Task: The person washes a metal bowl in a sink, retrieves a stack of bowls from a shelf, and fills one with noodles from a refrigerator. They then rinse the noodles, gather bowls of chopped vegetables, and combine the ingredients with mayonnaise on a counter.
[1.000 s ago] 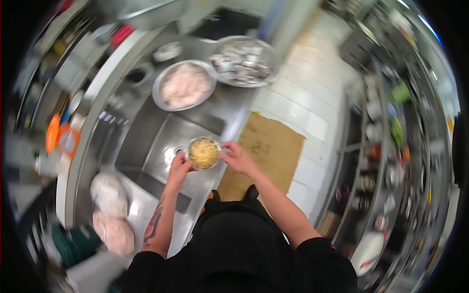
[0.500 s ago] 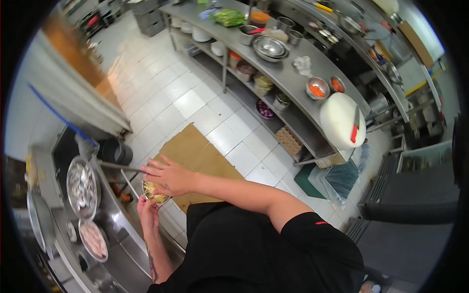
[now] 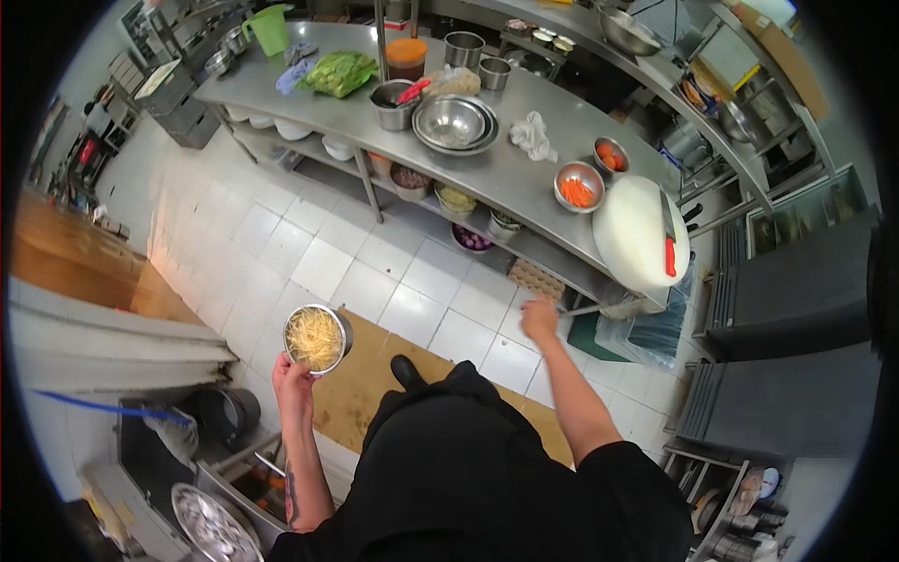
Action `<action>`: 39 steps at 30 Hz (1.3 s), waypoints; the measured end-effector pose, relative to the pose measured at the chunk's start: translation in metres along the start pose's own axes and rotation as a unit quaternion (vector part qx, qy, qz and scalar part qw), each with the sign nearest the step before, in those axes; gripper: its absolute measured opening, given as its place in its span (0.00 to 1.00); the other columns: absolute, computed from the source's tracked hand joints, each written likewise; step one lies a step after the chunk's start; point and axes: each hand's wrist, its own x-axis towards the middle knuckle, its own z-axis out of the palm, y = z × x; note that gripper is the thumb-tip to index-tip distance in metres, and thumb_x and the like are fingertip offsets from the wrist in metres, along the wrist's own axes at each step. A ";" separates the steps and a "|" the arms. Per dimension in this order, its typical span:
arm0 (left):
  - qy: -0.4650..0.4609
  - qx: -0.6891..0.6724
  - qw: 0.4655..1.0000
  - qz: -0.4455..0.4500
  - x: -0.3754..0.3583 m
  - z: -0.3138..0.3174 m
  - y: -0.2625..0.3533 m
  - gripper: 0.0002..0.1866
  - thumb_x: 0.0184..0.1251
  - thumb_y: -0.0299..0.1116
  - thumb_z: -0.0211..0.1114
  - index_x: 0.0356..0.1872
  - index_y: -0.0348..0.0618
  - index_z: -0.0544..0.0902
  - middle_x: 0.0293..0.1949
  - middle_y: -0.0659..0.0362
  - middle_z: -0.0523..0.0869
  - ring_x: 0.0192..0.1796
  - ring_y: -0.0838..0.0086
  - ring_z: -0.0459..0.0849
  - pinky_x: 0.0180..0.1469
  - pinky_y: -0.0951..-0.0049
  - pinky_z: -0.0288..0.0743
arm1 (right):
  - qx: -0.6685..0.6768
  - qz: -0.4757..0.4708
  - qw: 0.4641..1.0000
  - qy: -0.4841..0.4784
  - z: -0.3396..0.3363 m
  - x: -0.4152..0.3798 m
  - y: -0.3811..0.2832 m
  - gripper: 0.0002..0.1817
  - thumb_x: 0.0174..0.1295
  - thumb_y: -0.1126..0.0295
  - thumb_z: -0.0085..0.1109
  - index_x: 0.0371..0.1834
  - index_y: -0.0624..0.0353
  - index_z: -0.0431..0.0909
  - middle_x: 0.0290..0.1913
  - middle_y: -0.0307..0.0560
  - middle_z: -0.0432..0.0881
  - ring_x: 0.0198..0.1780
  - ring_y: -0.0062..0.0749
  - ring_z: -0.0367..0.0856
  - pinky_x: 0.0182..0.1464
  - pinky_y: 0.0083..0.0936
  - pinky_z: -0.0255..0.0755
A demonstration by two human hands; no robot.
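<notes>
My left hand (image 3: pixel 294 373) grips the rim of a small metal bowl (image 3: pixel 346 330), thumb over the near edge. Pale yellow shredded strips (image 3: pixel 315 339) fill the bowl, which is held out over the floor. Off to the other side, my right hand (image 3: pixel 540 320) hangs in the air, blurred by motion, between me and the steel table. Behind it in this view lies an egg tray (image 3: pixel 537 279) on the lower shelf.
The steel table (image 3: pixel 571 140) carries nested mixing bowls (image 3: pixel 456 124), a bowl of cut carrots (image 3: pixel 579 187), a white round board (image 3: pixel 629 234) and a red-handled knife (image 3: pixel 670 253). A brown mat (image 3: pixel 356 412) covers the tiles. A metal bowl (image 3: pixel 217 526) stands at the sink.
My body has turned from the sink toward the steel table. My right hand has left the strips and swung out to the right. My left hand still holds the bowl.
</notes>
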 end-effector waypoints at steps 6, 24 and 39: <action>0.008 0.020 1.000 -0.003 0.115 -0.013 0.036 0.08 0.58 0.21 0.57 0.39 0.42 0.74 0.39 0.57 0.86 0.33 0.75 0.85 0.37 0.73 0.83 | 0.711 0.204 0.663 0.117 -0.071 0.099 0.084 0.32 0.70 0.49 0.59 0.68 0.58 0.65 0.56 0.57 0.80 0.43 0.47 0.87 0.40 0.42 0.85; 0.184 -0.047 0.981 0.027 0.376 -0.183 0.169 0.08 0.55 0.17 0.58 0.31 0.43 0.71 0.28 0.59 0.81 0.27 0.75 0.81 0.32 0.70 0.83 | 0.582 0.411 0.624 0.322 -0.084 0.142 -0.078 0.13 0.59 0.71 0.59 0.46 0.67 0.79 0.45 0.49 0.80 0.38 0.40 0.82 0.36 0.37 0.85; 0.289 -0.066 0.951 0.086 0.664 -0.372 0.397 0.09 0.55 0.19 0.58 0.29 0.46 0.69 0.24 0.60 0.77 0.24 0.75 0.76 0.36 0.67 0.84 | 0.626 0.002 0.780 -0.002 -0.103 0.450 -0.600 0.12 0.66 0.69 0.59 0.49 0.65 0.81 0.43 0.46 0.84 0.43 0.28 0.82 0.43 0.25 0.77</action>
